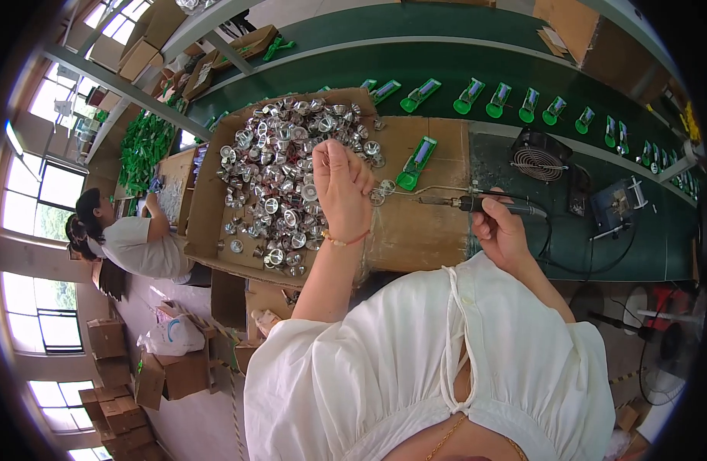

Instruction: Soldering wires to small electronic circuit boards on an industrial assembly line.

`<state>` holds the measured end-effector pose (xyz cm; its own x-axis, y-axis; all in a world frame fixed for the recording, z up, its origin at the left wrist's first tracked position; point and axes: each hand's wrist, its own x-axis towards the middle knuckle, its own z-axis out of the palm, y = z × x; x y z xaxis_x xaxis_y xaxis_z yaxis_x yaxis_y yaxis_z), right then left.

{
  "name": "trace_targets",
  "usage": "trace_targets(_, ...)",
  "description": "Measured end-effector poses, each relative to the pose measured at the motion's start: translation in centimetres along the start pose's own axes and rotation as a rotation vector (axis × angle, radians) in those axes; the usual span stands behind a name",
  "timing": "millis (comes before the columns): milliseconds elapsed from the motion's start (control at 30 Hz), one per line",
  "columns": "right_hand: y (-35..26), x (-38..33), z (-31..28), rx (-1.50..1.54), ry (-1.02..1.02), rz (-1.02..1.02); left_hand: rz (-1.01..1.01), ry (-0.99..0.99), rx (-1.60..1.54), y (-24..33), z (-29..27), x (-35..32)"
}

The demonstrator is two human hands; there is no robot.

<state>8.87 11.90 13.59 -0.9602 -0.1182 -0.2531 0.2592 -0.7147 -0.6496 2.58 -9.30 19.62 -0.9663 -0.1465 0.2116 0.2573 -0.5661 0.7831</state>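
Note:
My right hand [501, 229] grips a soldering iron [470, 203] by its black handle, the metal tip pointing left above a cardboard sheet [415, 242]. A thin bent metal tube runs alongside the iron. Raised at the right side of a cardboard box [207, 207] is my left hand [343, 184], its fingers curled and pinched together; anything between them is too small to make out. Shiny silver reflector cups [273, 169] fill the box in a heap. A few loose cups [382, 190] lie between my hands. Just beyond them sits a green plastic housing [416, 163].
Along a green conveyor belt [446, 65] stand several more green housings [498, 100]. At right are a small black fan [539, 157], a blue metal stand [619, 206] and a trailing black cable [549, 238]. Far left, a co-worker [142, 238] sits by a green heap of parts [147, 146].

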Motion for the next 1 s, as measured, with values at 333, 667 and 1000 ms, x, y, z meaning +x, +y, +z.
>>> trace_targets(333,-0.1,0.2,0.1,0.011,0.005,-0.028,0.037,0.037,-0.027,0.6,-0.4,0.2)
trace_targets(667,-0.1,0.2,-0.1,0.014,0.013,-0.020,0.042,0.060,-0.085,0.7,-1.4,0.4)
trace_targets(1000,-0.3,0.5,-0.4,0.018,0.013,0.006,0.087,0.081,-0.084,1.3,-1.9,0.4)
